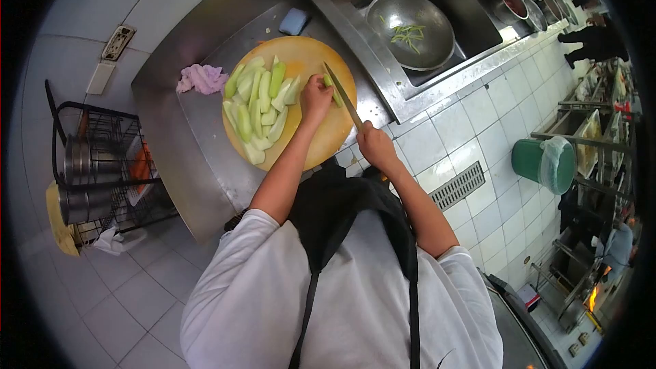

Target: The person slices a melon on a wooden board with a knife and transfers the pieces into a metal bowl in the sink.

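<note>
Right hand [372, 143] wrapped round a knife [347, 102] — left hand [316, 99] holding a slim green piece [335, 94] on a round cutting board [331, 135], pale-green pieces [256, 106] heaped alongside

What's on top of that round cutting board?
The cutting board bears many green vegetable pieces, plus one piece at the left hand, beside the knife. The pieces hide the board beneath them.
</note>
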Tool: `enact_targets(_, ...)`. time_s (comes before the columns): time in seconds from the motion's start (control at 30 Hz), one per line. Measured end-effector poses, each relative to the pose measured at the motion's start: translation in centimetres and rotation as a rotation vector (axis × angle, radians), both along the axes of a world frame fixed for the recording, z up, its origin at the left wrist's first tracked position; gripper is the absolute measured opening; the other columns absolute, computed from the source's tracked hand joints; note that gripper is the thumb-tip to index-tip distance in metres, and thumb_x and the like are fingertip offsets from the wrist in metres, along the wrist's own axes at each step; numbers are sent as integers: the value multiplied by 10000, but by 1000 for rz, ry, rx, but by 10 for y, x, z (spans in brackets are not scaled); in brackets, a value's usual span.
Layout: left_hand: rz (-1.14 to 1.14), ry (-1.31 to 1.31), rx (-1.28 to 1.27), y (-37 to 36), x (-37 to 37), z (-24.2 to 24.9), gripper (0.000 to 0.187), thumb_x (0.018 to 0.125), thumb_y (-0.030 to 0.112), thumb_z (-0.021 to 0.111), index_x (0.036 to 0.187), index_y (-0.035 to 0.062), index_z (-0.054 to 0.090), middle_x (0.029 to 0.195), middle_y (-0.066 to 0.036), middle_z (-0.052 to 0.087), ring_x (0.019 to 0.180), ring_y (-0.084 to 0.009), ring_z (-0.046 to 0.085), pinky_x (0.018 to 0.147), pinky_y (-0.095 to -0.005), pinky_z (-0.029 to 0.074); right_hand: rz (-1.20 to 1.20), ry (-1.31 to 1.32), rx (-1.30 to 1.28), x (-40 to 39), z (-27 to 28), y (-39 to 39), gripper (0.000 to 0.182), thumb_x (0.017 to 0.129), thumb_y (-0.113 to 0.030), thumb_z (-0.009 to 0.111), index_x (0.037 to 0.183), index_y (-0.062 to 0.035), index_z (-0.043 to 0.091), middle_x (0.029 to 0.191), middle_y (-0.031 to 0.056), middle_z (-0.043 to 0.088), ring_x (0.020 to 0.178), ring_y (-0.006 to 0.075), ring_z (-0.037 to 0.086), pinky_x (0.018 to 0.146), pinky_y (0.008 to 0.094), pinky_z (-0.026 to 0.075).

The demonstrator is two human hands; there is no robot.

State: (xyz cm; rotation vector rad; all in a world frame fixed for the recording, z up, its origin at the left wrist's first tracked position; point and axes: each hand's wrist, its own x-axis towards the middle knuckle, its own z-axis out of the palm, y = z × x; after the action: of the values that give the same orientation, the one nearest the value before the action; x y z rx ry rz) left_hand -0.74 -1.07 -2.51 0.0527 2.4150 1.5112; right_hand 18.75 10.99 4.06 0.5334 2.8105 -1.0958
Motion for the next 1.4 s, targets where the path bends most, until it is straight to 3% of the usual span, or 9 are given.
enact_targets(0.23,-34,144,-148,0,9,14,378,817,151,758,1158,41,640,978,-168,735,929,-371,713,814,-462,554,34,14,95,-11,30,-1,195,948,-174,548,947,20,529,700,286,659,690,469,684,643,584,541)
enact_targets(0.43,-29,154,-85,1,11,18,339,829,149,752,1133,47,643,1007,-164,730,958,-361,703,832,-458,544,48,-27,103,-4,36,-2,200,948,-174,545,950,26,548,723,294,668,696,469,685,645,581,541)
enact_targets(0.87,-32,218,-137,1,14,27,324,836,135,745,1127,37,641,984,-155,734,946,-355,706,829,-459,543,40,-15,88,1,44,-5,198,945,-163,542,950,33,562,707,295,660,683,471,678,644,583,536)
enact_targets(1.07,6,165,-20,0,7,-7,270,859,126,727,1103,39,652,961,-160,731,931,-359,704,820,-463,538,42,-77,94,-1,50,-10,199,942,-162,545,962,36,554,737,300,673,708,468,691,669,574,550)
enact_targets(1.4,22,140,23,-1,4,-15,210,865,111,724,1057,34,688,919,-155,737,898,-347,714,800,-450,545,45,-91,106,-4,45,-15,200,935,-159,554,962,39,540,747,299,678,713,468,698,669,568,560)
